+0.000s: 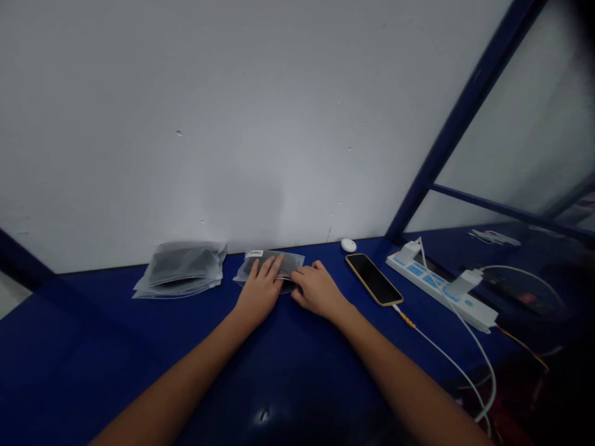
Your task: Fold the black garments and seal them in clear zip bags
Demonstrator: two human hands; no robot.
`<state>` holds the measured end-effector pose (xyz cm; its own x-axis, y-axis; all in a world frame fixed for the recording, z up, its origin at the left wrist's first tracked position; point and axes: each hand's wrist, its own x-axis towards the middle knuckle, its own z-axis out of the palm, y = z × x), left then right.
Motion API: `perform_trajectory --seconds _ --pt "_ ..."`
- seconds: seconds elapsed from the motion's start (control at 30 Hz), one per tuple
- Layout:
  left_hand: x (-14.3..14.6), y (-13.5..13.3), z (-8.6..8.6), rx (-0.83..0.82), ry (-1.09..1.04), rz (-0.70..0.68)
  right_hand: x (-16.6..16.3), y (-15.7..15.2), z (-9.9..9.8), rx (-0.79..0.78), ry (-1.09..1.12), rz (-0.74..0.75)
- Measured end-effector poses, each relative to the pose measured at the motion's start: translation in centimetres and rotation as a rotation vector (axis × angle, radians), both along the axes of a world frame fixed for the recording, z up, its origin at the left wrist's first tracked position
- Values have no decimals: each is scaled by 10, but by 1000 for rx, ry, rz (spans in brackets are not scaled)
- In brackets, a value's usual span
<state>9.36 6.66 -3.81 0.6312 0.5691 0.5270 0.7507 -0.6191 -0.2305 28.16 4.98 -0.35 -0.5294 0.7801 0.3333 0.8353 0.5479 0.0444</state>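
Note:
A frosted plastic zip bag with something dark inside and a white barcode label lies on the blue tabletop. My left hand rests on it with fingers stretched out over its middle. At the bag's near right edge, my right hand has its fingers curled and pinched on the bag's opening. What lies under the fingertips is partly hidden. To the left sits a stack of similar frosted zip bags with dark contents.
A phone on a white charging cable lies right of my hands, near a small white rounded case. Beyond it is a white power strip with plugged-in chargers. A wall and blue metal frame bars bound the table.

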Motion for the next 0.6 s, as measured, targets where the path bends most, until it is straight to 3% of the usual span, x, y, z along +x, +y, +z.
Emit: perform_trajectory --seconds 0.1,0.17,0.37,0.6 --pt "-3 1 2 -71 -4 -162 13 3 5 -49 -22 -57" --pt "-1 9 7 -135 -31 -201 18 4 6 -100 -20 -79" --pt "25 30 20 -196 48 -61 18 3 3 -206 3 -48" --pt "38 26 6 -110 23 50 19 6 -2 -212 -16 -48"
